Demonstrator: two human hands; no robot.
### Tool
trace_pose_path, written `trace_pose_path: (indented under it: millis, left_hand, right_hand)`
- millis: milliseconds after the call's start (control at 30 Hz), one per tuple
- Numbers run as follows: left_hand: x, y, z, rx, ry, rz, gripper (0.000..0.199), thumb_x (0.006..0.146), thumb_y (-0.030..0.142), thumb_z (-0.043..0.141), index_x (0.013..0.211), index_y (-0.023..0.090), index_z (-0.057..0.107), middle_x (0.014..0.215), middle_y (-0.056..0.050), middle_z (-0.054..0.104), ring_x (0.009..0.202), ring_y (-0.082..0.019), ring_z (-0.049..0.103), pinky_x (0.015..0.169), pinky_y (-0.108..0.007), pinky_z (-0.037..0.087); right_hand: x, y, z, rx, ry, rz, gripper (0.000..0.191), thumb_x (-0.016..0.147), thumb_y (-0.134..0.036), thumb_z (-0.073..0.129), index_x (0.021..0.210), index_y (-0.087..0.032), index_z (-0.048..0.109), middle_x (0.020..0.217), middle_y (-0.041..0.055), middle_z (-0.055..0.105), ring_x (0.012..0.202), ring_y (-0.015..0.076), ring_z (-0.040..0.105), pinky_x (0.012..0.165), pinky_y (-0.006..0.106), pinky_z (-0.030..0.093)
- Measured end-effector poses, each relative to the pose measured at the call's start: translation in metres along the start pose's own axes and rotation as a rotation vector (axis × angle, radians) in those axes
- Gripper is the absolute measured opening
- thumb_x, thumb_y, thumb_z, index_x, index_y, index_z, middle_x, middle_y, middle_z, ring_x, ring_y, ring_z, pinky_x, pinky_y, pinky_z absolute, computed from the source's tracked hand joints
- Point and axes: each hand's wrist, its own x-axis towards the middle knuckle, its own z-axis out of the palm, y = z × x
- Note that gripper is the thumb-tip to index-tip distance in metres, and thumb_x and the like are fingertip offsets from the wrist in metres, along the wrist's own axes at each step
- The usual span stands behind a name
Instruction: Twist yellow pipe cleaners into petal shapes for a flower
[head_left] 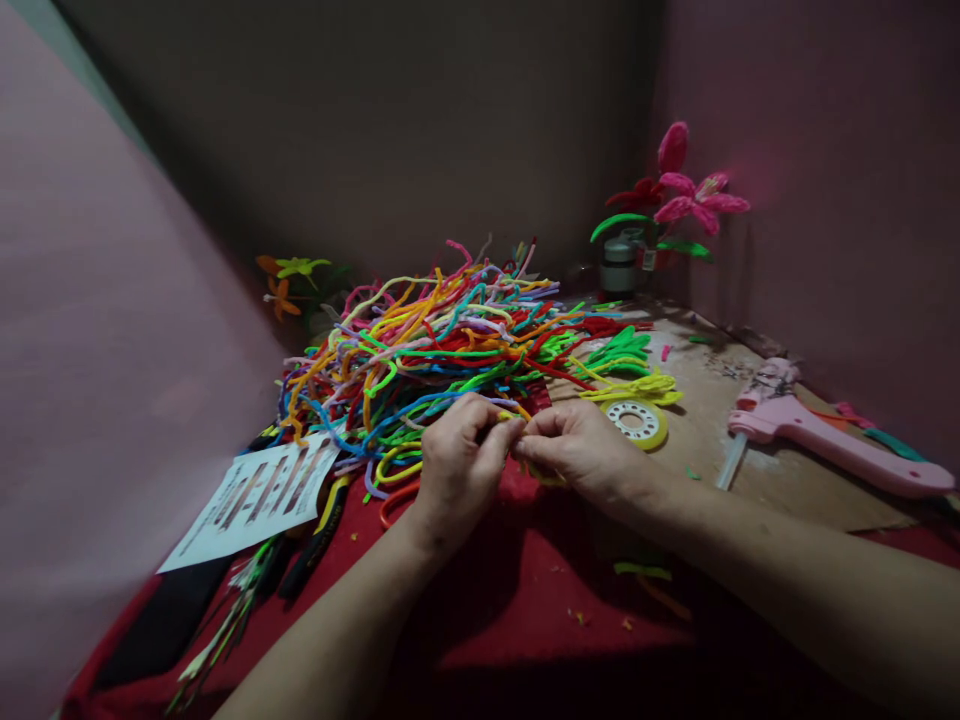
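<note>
My left hand [463,458] and my right hand [589,452] meet in front of a pile of pipe cleaners [450,340]. The fingertips of both are pinched together around a yellow pipe cleaner [544,475]. Part of it shows below the right fingers, and the rest is mostly covered by my hands. Many colours are tangled in the pile, with yellow and green bundles [619,355] at its right. Just beyond my right wrist lies a roll of yellow tape [636,424].
A pink glue gun [840,440] lies on a brown board [795,505] at the right. Pliers [319,535] and a printed sheet [259,490] are at the left. Pink pipe-cleaner flowers [701,200] stand in a jar [619,265] at the back. Scraps dot the red cloth [525,610].
</note>
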Motion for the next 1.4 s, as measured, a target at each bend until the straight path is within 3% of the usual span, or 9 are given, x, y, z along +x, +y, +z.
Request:
trace_pose_path:
  millis: [100, 267, 400, 600, 800, 900, 1100, 1233, 1400]
  left_hand:
    - [0.003, 0.002, -0.001, -0.186, -0.142, -0.312, 0.022, 0.073, 0.032, 0.056, 0.06, 0.015, 0.057, 0.046, 0.004, 0.044, 0.041, -0.007, 0.035, 0.041, -0.021, 0.029]
    - [0.006, 0.004, 0.0, -0.111, -0.004, -0.179, 0.015, 0.064, 0.025, 0.063, 0.055, 0.014, 0.06, 0.055, 0.001, 0.053, 0.053, -0.009, 0.045, 0.049, -0.02, 0.033]
    - [0.007, 0.003, -0.002, -0.341, -0.133, -0.404, 0.029, 0.07, 0.033, 0.057, 0.049, 0.015, 0.052, 0.039, 0.005, 0.039, 0.036, -0.005, 0.029, 0.038, -0.02, 0.022]
    - [0.014, 0.0, -0.014, -0.416, 0.012, -0.337, 0.029, 0.072, 0.041, 0.058, 0.066, 0.013, 0.059, 0.049, 0.003, 0.05, 0.038, -0.004, 0.033, 0.037, -0.018, 0.023]
    - [0.016, -0.003, -0.023, -0.435, -0.271, -0.444, 0.022, 0.067, 0.034, 0.064, 0.068, 0.013, 0.057, 0.047, 0.005, 0.047, 0.038, -0.003, 0.033, 0.037, -0.016, 0.021]
    - [0.015, 0.001, -0.024, -0.389, -0.309, -0.439, 0.02, 0.069, 0.03, 0.06, 0.062, 0.014, 0.052, 0.045, 0.005, 0.044, 0.038, -0.004, 0.033, 0.038, -0.017, 0.021]
    - [0.011, -0.011, -0.019, 0.118, -0.078, -0.047, 0.019, 0.077, 0.024, 0.047, 0.06, 0.017, 0.048, 0.055, 0.002, 0.046, 0.052, -0.01, 0.041, 0.051, -0.022, 0.031]
    - [0.006, -0.018, -0.014, 0.411, 0.037, 0.254, 0.015, 0.078, 0.016, 0.043, 0.064, 0.018, 0.05, 0.065, -0.002, 0.05, 0.061, -0.013, 0.044, 0.059, -0.025, 0.033]
    - [0.009, -0.007, -0.014, 0.016, 0.136, -0.02, 0.015, 0.077, 0.023, 0.052, 0.063, 0.017, 0.05, 0.058, 0.002, 0.049, 0.053, -0.009, 0.043, 0.052, -0.021, 0.034]
  right_hand:
    - [-0.001, -0.005, -0.001, 0.004, -0.002, 0.019, 0.021, 0.064, -0.027, 0.056, 0.047, -0.015, 0.048, 0.04, -0.0049, 0.04, 0.038, 0.0049, 0.03, 0.038, 0.021, 0.02]
    - [-0.001, -0.011, -0.002, 0.097, -0.056, 0.086, 0.023, 0.06, -0.025, 0.06, 0.043, -0.015, 0.047, 0.038, -0.0045, 0.041, 0.036, 0.0048, 0.03, 0.038, 0.022, 0.02]
    - [-0.001, -0.013, -0.002, 0.115, -0.098, 0.091, 0.023, 0.061, -0.028, 0.063, 0.046, -0.014, 0.051, 0.039, -0.003, 0.045, 0.036, 0.0052, 0.033, 0.039, 0.022, 0.021]
    - [0.006, -0.02, -0.005, 0.169, -0.083, 0.117, 0.021, 0.059, -0.029, 0.067, 0.051, -0.013, 0.056, 0.044, -0.0019, 0.049, 0.039, 0.0057, 0.037, 0.042, 0.022, 0.024]
    - [0.019, -0.026, -0.002, 0.36, 0.022, 0.142, 0.024, 0.054, -0.032, 0.072, 0.058, -0.014, 0.058, 0.05, -0.0032, 0.051, 0.046, 0.0056, 0.039, 0.047, 0.021, 0.028]
    - [0.023, -0.03, 0.002, 0.268, 0.036, 0.061, 0.024, 0.058, -0.034, 0.068, 0.056, -0.013, 0.057, 0.049, -0.003, 0.049, 0.046, 0.0065, 0.038, 0.047, 0.022, 0.027]
    - [0.028, -0.028, 0.009, -0.222, 0.234, -0.189, 0.02, 0.066, -0.029, 0.056, 0.052, -0.015, 0.053, 0.048, -0.0025, 0.047, 0.048, 0.0083, 0.038, 0.047, 0.023, 0.027]
    - [0.03, -0.025, 0.011, -0.11, 0.213, -0.109, 0.025, 0.066, -0.032, 0.058, 0.049, -0.016, 0.048, 0.045, -0.0036, 0.042, 0.045, 0.0075, 0.035, 0.044, 0.023, 0.025]
    - [0.028, -0.031, 0.013, 0.233, 0.166, -0.053, 0.027, 0.06, -0.036, 0.066, 0.051, -0.015, 0.05, 0.043, -0.0053, 0.042, 0.041, 0.0057, 0.032, 0.042, 0.023, 0.023]
